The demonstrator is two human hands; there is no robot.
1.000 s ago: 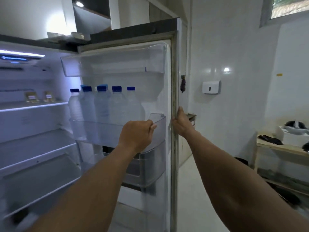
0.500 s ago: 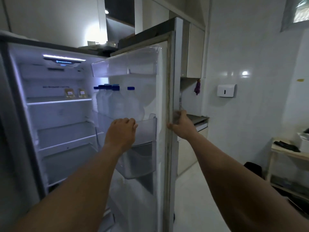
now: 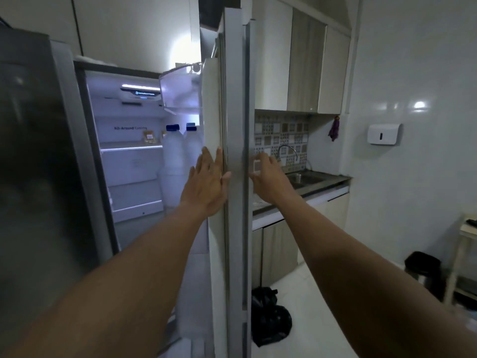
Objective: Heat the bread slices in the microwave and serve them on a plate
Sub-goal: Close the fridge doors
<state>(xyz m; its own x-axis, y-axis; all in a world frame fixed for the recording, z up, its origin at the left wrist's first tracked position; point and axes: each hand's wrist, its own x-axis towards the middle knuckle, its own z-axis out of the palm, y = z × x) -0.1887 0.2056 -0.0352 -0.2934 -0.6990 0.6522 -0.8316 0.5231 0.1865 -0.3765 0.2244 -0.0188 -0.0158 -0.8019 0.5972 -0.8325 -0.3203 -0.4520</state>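
No bread, microwave or plate is in view. The fridge door point(image 3: 233, 125) stands edge-on in front of me, partly swung over the lit fridge compartment point(image 3: 129, 151). My left hand point(image 3: 206, 182) lies flat on the door's inner side near its edge, fingers straight. My right hand point(image 3: 271, 179) is on the door's outer side at handle height, with the fingers spread and blurred and no grip showing. Water bottles with blue caps point(image 3: 173, 156) stand in the door rack.
A dark closed fridge door point(image 3: 38, 151) fills the left. To the right is a counter with a sink point(image 3: 302, 178) and tap point(image 3: 286, 151) under wall cupboards. On the floor lie a black bag point(image 3: 268, 316) and a bin point(image 3: 423, 270); a wooden rack point(image 3: 464, 254) is far right.
The door has swung from facing me to edge-on. My left hand went from gripping the door rack to lying flat; my right hand moved off the door edge to the outer side.
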